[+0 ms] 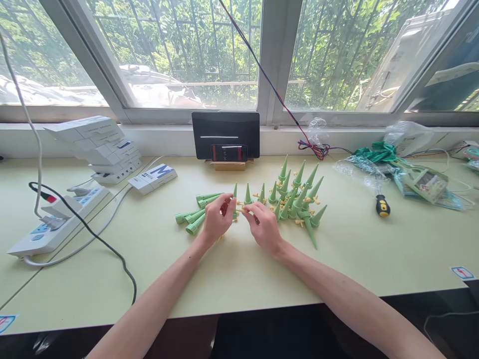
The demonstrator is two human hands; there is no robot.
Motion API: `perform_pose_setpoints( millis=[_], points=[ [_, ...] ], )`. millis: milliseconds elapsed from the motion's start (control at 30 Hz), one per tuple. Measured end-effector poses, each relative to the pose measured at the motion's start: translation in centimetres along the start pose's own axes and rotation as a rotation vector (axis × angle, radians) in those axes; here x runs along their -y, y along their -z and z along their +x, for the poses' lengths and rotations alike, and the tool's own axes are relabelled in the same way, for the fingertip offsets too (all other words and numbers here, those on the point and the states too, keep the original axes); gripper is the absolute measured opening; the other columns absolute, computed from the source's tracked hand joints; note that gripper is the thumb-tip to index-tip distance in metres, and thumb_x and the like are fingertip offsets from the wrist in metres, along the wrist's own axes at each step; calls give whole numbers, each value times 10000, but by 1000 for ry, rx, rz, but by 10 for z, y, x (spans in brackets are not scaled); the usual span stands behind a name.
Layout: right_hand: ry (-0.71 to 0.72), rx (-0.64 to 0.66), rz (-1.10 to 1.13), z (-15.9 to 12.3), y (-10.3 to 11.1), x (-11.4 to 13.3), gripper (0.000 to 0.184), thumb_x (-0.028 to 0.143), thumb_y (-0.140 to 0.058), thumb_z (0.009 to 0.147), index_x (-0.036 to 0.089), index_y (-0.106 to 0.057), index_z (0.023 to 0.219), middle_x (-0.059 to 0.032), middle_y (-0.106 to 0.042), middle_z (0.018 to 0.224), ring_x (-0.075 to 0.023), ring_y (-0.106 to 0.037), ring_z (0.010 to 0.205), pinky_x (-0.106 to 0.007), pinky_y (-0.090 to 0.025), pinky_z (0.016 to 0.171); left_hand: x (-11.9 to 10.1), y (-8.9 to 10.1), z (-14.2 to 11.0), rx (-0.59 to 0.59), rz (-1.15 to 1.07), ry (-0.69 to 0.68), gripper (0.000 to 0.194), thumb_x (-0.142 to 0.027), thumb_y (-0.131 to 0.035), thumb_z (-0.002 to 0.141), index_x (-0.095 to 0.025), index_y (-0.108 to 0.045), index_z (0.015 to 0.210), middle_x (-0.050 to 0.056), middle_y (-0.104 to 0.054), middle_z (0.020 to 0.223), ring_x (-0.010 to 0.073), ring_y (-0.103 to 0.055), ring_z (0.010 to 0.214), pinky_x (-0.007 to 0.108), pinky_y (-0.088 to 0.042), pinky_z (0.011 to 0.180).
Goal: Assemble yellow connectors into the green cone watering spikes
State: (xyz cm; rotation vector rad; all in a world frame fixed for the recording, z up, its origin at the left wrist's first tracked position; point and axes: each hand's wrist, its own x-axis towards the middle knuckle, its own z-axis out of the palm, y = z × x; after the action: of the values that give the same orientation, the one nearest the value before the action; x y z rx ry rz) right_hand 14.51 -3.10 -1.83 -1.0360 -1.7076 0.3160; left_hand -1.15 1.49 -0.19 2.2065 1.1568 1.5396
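My left hand (218, 215) is closed around a green plant-watering spike (235, 190), which stands point up; its lower part is partly hidden by the fingers. Against its side, my right hand (263, 224) pinches a small yellow valve (243, 210) between thumb and forefinger. Whether the valve sits in the spike I cannot tell. To the right, several green spikes (299, 199) stand crowded together point up, many with yellow valves, and one lies tilted toward me. Several more green spikes (192, 218) lie on their sides left of my left hand.
A tablet (225, 127) and a phone (229, 153) lean at the back on a cardboard stand (229, 166). White boxes (108, 144) and a power strip (60, 222) are on the left. A screwdriver (382, 206) and plastic bags (422, 182) lie right on the table (239, 279).
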Motion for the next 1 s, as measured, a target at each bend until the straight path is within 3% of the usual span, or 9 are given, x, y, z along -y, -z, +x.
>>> perform_pose_setpoints(
  millis=[700, 1000],
  points=[
    [-11, -20, -1, 3, 2, 3, 130, 226, -493, 987, 199, -613, 946, -51, -650, 882, -145, -566, 646, -277, -455, 605, 3, -1, -2, -4, 18, -56, 204, -360, -500, 957, -191, -614, 954, 6, -621, 684, 114, -547, 568, 249, -509, 610],
    [-85, -18, 38, 4, 4, 7, 139, 274, -526, 971, 186, -615, 912, -51, -659, 853, -143, -562, 632, -269, -458, 576, 5, -1, -1, -7, -19, -77, 168, -329, -533, 939, -197, -636, 959, 2, -601, 686, 112, -519, 559, 241, -486, 588]
  ],
)
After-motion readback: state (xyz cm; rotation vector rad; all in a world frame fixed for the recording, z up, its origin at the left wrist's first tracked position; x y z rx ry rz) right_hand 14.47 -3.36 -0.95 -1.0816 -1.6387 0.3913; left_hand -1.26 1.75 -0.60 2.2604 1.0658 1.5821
